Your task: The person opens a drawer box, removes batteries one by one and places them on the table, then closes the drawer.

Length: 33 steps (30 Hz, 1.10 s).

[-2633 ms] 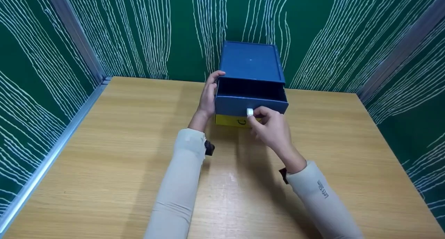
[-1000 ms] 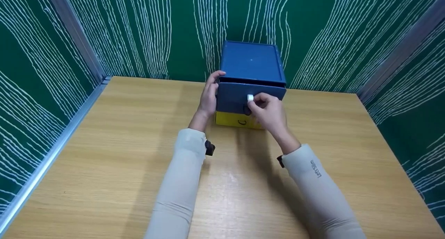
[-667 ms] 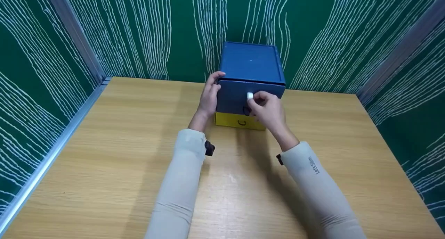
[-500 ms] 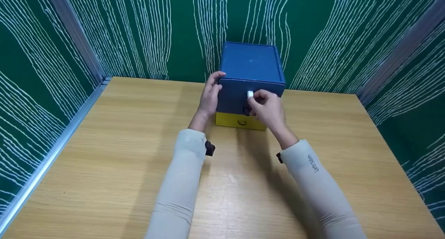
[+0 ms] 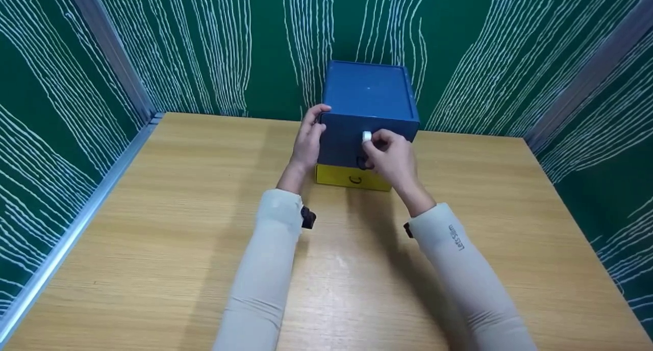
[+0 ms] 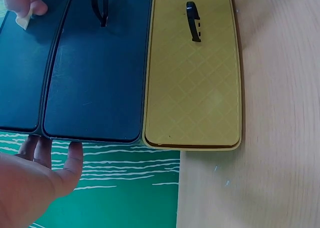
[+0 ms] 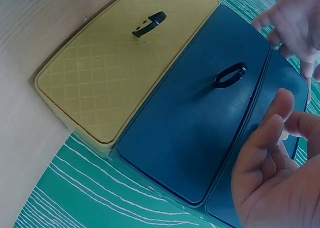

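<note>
A small drawer unit stands at the back of the table, with two blue drawers above a yellow drawer. The top blue drawer sits flush in the frame. My right hand pinches its white pull between thumb and index finger; the right wrist view mostly hides that pull behind the fingers. Against the unit's left side rests my left hand, fingers extended and fingertips touching the side in the left wrist view. The middle blue drawer and the yellow one are also pushed in, each with a black loop handle.
The wooden table reaches out in front and to both sides of the unit. Behind it rises a green wall with white wavy lines. Metal posts mark the back corners, and a metal rail runs along the left edge.
The top drawer, pulled out at first with its dark inside showing, has slid back into the unit. My right hand moved inward with the pull; my left hand stayed on the side.
</note>
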Each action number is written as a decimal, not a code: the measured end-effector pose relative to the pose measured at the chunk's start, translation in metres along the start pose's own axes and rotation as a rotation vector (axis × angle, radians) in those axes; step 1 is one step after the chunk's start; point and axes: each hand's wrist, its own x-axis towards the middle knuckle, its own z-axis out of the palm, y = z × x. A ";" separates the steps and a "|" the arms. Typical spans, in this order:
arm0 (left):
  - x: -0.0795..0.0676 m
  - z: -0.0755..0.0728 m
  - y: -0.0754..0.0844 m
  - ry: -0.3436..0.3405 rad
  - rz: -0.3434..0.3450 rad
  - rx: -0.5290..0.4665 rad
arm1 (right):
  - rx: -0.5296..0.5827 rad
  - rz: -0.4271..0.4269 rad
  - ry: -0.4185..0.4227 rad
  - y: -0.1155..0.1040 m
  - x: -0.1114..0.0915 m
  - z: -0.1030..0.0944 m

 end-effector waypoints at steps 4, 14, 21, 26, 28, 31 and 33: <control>-0.001 0.000 0.001 0.001 0.001 0.007 | -0.051 -0.005 -0.005 0.003 -0.002 0.001; -0.001 0.001 0.004 0.011 -0.005 0.034 | -0.259 -0.048 -0.012 0.015 -0.008 0.009; -0.001 0.001 0.003 0.010 -0.004 0.025 | -0.264 -0.054 -0.044 0.023 -0.010 0.014; -0.001 0.001 0.003 0.010 -0.001 0.013 | -0.261 -0.037 -0.064 0.026 -0.011 0.016; -0.001 0.001 0.002 0.012 -0.002 0.008 | -0.257 -0.025 -0.067 0.026 -0.012 0.016; -0.002 0.001 0.002 0.015 -0.002 0.005 | -0.242 -0.008 -0.069 0.027 -0.012 0.017; -0.002 0.001 0.001 0.016 -0.003 0.006 | -0.231 0.000 -0.069 0.028 -0.013 0.018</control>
